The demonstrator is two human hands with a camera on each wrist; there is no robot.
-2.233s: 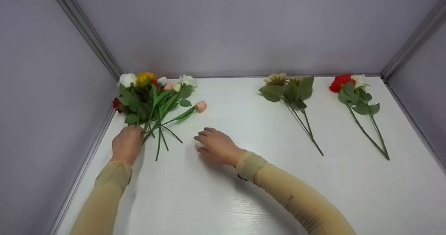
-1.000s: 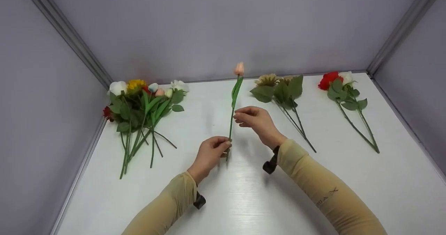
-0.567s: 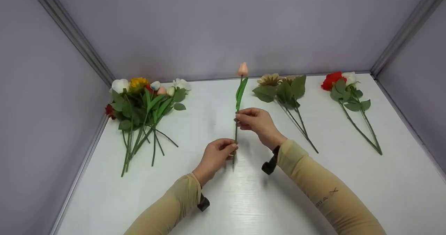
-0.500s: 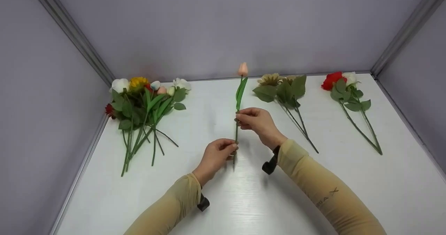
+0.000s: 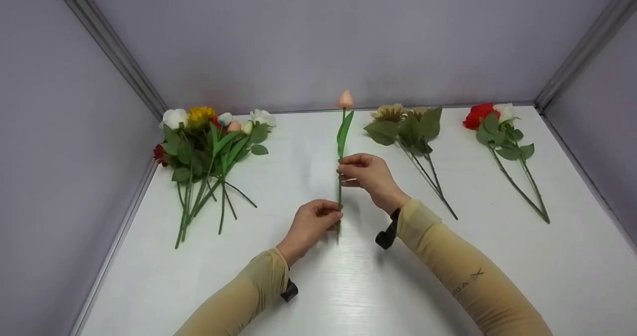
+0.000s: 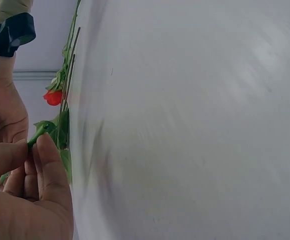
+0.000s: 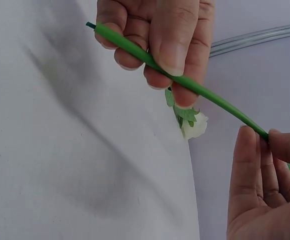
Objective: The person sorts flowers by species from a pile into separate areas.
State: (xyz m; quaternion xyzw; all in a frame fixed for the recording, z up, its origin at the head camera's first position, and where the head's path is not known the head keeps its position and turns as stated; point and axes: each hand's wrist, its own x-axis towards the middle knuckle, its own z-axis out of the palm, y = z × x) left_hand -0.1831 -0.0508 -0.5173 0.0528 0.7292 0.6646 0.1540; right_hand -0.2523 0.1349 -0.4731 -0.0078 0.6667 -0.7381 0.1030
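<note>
In the head view a peach tulip (image 5: 345, 100) is held nearly upright at the middle of the table, its bloom toward the back wall. My left hand (image 5: 307, 228) pinches the low end of its stem between thumb and fingers. Higher up, just below the leaf, my right hand (image 5: 372, 177) pinches the same stem. The right wrist view shows the green stem (image 7: 220, 101) running between both hands, its cut end sticking out past the left fingers. In the left wrist view the stem tip (image 6: 44, 128) shows between my left thumb and fingers; the bloom is hidden there.
On the white table (image 5: 423, 286), a heap of mixed flowers (image 5: 199, 149) lies at the left. Two beige flowers (image 5: 389, 112) with broad leaves lie right of centre. A red rose (image 5: 480, 116) and a white rose (image 5: 504, 111) lie far right. Grey walls (image 5: 318, 37) surround it.
The peach tulip has gone from beside the left heap to the middle, now raised upright. My left hand has left the heap with it. My right hand has moved right and taken the stem.
</note>
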